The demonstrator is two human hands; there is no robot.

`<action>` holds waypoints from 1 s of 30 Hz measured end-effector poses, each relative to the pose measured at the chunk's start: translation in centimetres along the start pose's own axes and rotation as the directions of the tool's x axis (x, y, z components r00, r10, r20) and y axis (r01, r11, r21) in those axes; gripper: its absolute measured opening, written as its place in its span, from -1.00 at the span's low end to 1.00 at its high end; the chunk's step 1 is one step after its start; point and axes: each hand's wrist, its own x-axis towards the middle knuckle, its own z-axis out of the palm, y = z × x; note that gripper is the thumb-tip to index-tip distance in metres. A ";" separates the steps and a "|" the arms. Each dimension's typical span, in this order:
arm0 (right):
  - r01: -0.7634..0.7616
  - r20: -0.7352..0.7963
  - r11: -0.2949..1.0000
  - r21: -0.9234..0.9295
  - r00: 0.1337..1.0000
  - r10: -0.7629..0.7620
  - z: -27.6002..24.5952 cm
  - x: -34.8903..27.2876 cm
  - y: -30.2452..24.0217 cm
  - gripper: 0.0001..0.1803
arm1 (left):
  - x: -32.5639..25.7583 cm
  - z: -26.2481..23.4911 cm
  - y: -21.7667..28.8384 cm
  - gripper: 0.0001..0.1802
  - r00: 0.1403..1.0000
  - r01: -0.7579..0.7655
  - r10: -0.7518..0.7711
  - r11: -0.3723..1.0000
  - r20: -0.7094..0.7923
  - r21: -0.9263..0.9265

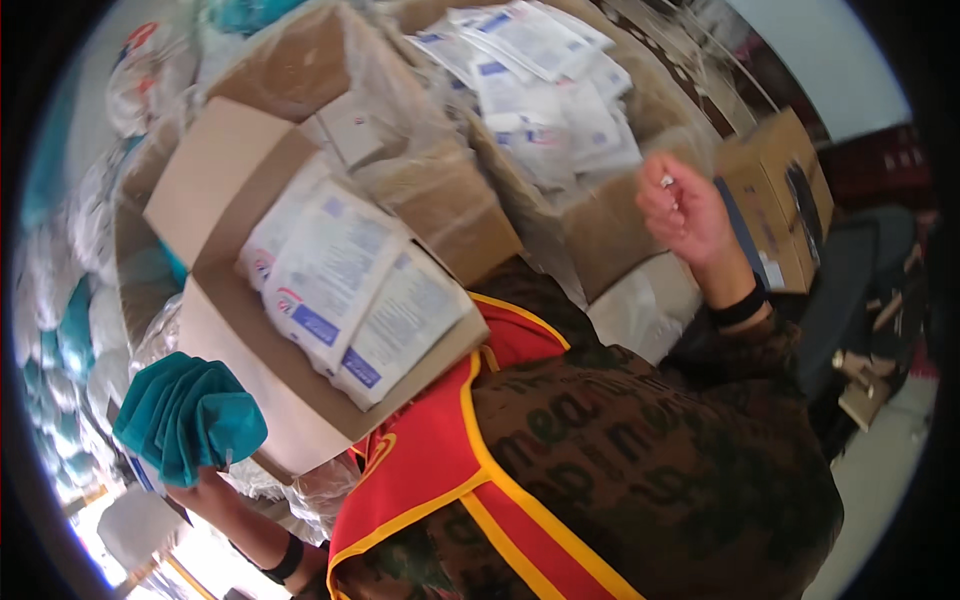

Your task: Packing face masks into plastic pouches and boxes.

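My left hand (205, 490) is low at the left and grips a stack of folded teal cloths (185, 415) from below. It is beside the front corner of an open cardboard box (215, 180) that holds flat white packets with blue labels (345, 290). My right hand (688, 215) is raised at the right with its fingers curled into a fist. A small white thing (666, 182) shows at its fingertips; what it is cannot be told. My torso, in a red vest with yellow trim (440, 460) over a dark patterned shirt, fills the lower middle.
A second open box (600, 230) behind holds more white packets (545, 85) in clear plastic. A smaller brown carton (785, 190) stands right of my right hand. Clear bags of teal and white items (70, 330) pile along the left. Dark furniture is at far right.
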 end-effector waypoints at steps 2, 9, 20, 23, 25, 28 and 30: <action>0.074 -0.175 0.996 0.041 0.982 -0.066 -5.3 -3.4 0.2 -0.77 | -0.1 2.7 1.1 -0.66 0.999 -0.031 0.030 0.998 -0.031 -0.057; -0.028 -0.735 0.987 0.158 0.664 0.137 -19.1 -11.4 9.0 -0.84 | 0.7 7.6 3.4 -0.65 0.863 -0.395 0.381 0.918 0.330 -0.026; -0.211 -0.938 0.977 -0.016 0.342 0.058 -27.0 -11.5 16.4 -0.62 | -0.7 8.6 5.9 -0.61 0.811 -0.462 0.391 0.884 0.436 0.065; -0.118 -0.804 0.985 -0.123 0.594 -0.029 -23.4 -9.5 13.5 -0.70 | -1.7 9.7 6.8 -0.59 0.845 -0.424 0.377 0.905 0.379 0.044; -0.171 -0.702 0.944 -0.284 0.707 -0.083 -21.2 -8.0 11.7 -0.74 | -2.0 10.0 6.7 -0.57 0.858 -0.417 0.387 0.908 0.338 0.019; -0.172 -0.564 0.870 -0.462 0.814 -0.139 -14.1 -4.5 8.2 -0.76 | -2.5 9.3 4.3 -0.55 0.840 -0.498 0.464 0.865 0.282 0.059; -0.131 -0.438 0.810 -0.572 0.884 -0.166 -6.8 -2.0 6.0 -0.76 | -2.5 9.7 4.0 -0.59 0.868 -0.424 0.413 0.905 0.277 -0.020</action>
